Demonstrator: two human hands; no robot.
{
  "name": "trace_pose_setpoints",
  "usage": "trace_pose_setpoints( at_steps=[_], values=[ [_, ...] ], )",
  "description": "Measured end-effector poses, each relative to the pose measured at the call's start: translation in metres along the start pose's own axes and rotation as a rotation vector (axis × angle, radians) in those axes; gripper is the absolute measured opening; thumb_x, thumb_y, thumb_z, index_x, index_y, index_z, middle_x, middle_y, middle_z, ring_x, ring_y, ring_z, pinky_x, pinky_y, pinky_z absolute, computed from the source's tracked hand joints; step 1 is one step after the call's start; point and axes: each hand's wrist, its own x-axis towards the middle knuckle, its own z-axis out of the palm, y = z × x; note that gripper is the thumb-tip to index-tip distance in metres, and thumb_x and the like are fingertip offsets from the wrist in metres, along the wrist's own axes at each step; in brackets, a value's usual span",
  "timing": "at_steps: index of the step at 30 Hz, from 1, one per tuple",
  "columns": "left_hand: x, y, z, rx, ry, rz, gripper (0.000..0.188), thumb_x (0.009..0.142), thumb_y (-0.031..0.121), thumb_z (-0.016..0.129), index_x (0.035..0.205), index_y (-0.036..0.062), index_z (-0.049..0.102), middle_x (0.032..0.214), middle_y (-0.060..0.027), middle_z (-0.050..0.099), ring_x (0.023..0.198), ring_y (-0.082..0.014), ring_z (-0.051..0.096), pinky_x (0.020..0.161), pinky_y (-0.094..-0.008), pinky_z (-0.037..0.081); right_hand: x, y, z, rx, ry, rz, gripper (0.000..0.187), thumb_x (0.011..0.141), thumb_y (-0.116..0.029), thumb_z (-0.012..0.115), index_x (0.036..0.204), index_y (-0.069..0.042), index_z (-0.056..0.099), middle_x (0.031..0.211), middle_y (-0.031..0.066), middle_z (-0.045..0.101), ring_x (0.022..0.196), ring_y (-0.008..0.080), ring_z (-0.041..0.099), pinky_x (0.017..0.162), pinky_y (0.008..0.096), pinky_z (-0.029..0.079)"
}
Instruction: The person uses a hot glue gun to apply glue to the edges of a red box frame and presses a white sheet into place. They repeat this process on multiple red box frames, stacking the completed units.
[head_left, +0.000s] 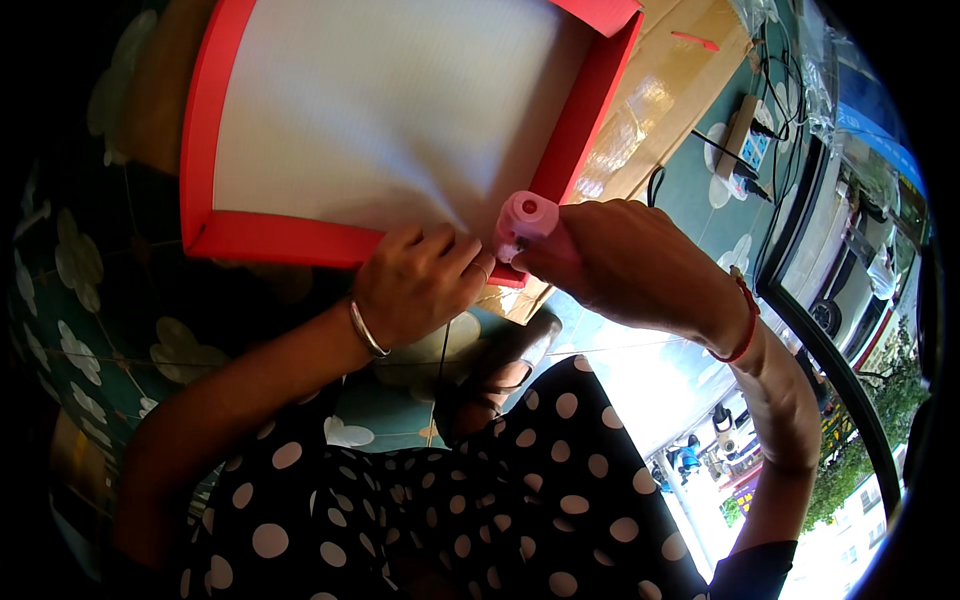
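Box (290, 236): red walls; base off-white, finely lined. Hand-held tool (530, 215): pink, deeper red at the centre of its round end. Cardboard (700, 75): brown. Thin strip (696, 41) on same: bright red. Floor (685, 165): green, with pale cloud-like motifs, darkening to near-black at left. Garment (480, 500): black, all-over white polka dots. Bangle (364, 332): silver. Wrist cord (753, 325): red. Power strip (740, 135): tan body, light-blue and white socket face. Cables (790, 75): black. Door frame (832, 365): black. Foliage (865, 440): green. Shadowed item (165, 90), upper left: apparently brown; poor light leaves the shade uncertain.
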Motion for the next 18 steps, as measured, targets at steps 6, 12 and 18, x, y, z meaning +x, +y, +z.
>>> trace_pose_setpoints(
  at_steps=[6,12,18],
  values=[
    [0.0,-0.001,0.001,-0.011,0.027,0.008,0.012,0.072,0.024,0.062,0.073,0.0124,0.06,0.069,0.0021,0.05,0.067,-0.0123,0.054,0.054,-0.0272,0.038,-0.003,-0.001,0.005,-0.031,0.037,-0.021,0.046,0.096,-0.033,0.048,0.067,0.001,0.056,0.056,0.0158,0.056,0.057,0.0344,0.062,0.054,0.0409,0.049],
    [0.001,0.0,0.001,0.005,0.025,0.005,0.014,0.071,0.026,0.064,0.074,0.0119,0.062,0.069,0.0019,0.05,0.067,-0.0125,0.054,0.054,-0.0274,0.038,-0.002,-0.006,0.011,-0.098,0.015,0.003,0.038,0.095,-0.029,0.05,0.071,-0.001,0.059,0.061,0.0148,0.06,0.059,0.0327,0.063,0.055,0.0397,0.05],
    [0.001,0.0,-0.003,-0.007,-0.021,-0.004,0.015,0.071,0.017,0.063,0.084,0.0117,0.068,0.071,0.0038,0.053,0.067,-0.0112,0.055,0.053,-0.0266,0.038,-0.004,-0.003,0.015,-0.049,0.035,-0.013,0.033,0.095,-0.026,0.05,0.076,-0.001,0.059,0.063,0.0148,0.06,0.06,0.0328,0.063,0.055,0.0401,0.05]
  ],
)
